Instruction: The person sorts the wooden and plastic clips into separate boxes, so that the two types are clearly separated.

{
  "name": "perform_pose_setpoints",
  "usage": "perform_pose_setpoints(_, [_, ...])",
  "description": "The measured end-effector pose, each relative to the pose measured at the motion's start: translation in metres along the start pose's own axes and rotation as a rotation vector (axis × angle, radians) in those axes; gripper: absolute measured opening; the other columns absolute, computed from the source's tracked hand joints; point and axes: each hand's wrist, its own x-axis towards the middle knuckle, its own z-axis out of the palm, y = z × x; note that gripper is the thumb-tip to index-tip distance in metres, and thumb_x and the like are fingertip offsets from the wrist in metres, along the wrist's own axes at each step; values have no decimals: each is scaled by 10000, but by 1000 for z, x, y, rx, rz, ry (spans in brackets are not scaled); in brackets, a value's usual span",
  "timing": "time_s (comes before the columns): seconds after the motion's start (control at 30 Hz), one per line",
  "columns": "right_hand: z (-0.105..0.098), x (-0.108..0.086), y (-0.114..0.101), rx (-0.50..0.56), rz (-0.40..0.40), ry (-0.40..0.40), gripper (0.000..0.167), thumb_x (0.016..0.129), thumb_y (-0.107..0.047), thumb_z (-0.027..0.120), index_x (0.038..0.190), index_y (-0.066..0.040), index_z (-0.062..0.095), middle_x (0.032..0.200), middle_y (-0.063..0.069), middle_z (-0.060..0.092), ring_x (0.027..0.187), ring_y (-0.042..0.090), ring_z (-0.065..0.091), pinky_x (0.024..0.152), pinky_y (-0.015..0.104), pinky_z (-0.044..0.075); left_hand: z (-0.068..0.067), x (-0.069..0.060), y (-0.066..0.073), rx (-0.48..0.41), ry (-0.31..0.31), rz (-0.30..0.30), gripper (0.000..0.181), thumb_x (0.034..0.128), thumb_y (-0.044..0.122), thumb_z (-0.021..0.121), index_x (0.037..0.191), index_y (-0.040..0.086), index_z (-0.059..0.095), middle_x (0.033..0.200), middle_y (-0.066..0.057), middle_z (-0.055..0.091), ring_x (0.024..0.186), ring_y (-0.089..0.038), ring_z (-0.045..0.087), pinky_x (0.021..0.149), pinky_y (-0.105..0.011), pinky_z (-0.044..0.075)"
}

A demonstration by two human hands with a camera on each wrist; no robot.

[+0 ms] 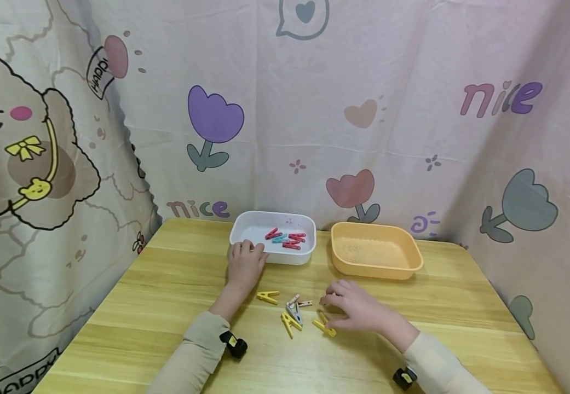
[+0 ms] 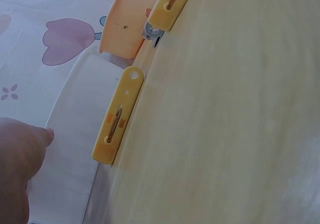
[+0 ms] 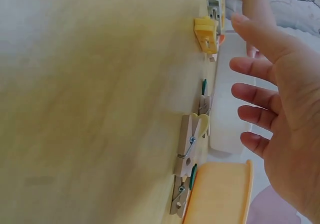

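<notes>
A person's left hand (image 1: pixel 246 268) grips the near-left rim of a white plastic tub (image 1: pixel 285 258), its fingers bent over the edge and its thumb on the outer wall, while the right hand (image 1: pixel 358 309) hovers with fingers spread and slightly bent, pinching nothing, over a wooden-grained tabletop (image 1: pixel 166 306). Below the right hand's thumb lies a yellow clothespin (image 1: pixel 323 327); whether the thumb touches it cannot be told. Between the two hands sits a loose cluster: a gray clothespin (image 1: pixel 295 314), a second yellow clothespin (image 1: pixel 287 319) just beside it on the near side, and a small wooden clothespin (image 1: pixel 306 303) on the side toward the right hand. A third yellow clothespin (image 1: pixel 267 297) lies apart from the cluster, near the left forearm. Inside the tub, just beyond the left hand's fingers, several red clothespins (image 1: pixel 292 245) rest around a blue one (image 1: pixel 280 239). Beyond the right hand stands an orange-yellow tub (image 1: pixel 373 271), set just to the right of the white one with a gap between. The right wrist view also shows a wooden clothespin with a pale yellow heart (image 3: pixel 187 146) below the right hand's fingers. Beige sleeves (image 1: pixel 188 355) cover both forearms, and behind everything hangs a pale curtain (image 1: pixel 285 93) printed with tulips.
</notes>
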Motion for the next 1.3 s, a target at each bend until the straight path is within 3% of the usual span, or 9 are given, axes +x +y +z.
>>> perform_pose_setpoints(0.13, [-2,-3,-3,8,21,-84,604,748,-599,722,1201,-207,647,1160,-33,589,1085,144,499,941,383,445,1,0,0,5,-8,0,248,910,338,677,1062,142,683,968,-119,576,932,-310,493,898,-459,395])
perform_pose_setpoints(0.27, [-2,-6,-5,12,26,-128,673,736,-621,719,1250,-197,629,1197,-12,580,1123,161,492,980,406,440,2,0,-1,3,27,15,235,902,328,688,1044,140,684,950,-120,575,915,-311,493,883,-463,397])
perform_pose_setpoints(0.4, [1,-9,-4,12,5,-124,704,707,-600,747,1262,-188,619,1206,0,580,1131,167,487,982,412,440,4,-1,-2,-2,51,26,228,893,316,700,1036,139,687,935,-120,575,902,-311,492,868,-465,401])
perform_pose_setpoints(0.67, [3,-12,-4,4,-1,-135,689,700,-547,775,1270,-196,610,1226,-9,576,1133,157,471,974,382,436,2,0,-1,5,15,10,237,907,327,682,1055,142,688,955,-119,577,917,-309,492,878,-463,402])
perform_pose_setpoints(0.87, [3,-12,-4,20,0,-142,681,700,-547,776,1270,-214,610,1226,-16,579,1131,150,471,965,376,436,3,0,-1,13,46,23,226,894,324,696,1034,146,691,933,-117,577,895,-308,493,855,-460,404])
perform_pose_setpoints(1.13, [4,-11,-4,39,43,-175,650,699,-556,774,1247,-242,618,1241,-36,569,1152,147,463,995,383,424,4,0,-1,3,23,17,236,905,327,684,1049,139,685,947,-119,567,908,-308,483,869,-464,398])
perform_pose_setpoints(1.3, [5,-9,-4,23,47,-179,633,703,-569,769,1227,-245,623,1229,-45,568,1153,146,471,1009,378,422,7,-1,-3,-9,68,33,212,889,312,701,1017,145,681,930,-114,565,895,-305,483,858,-453,390])
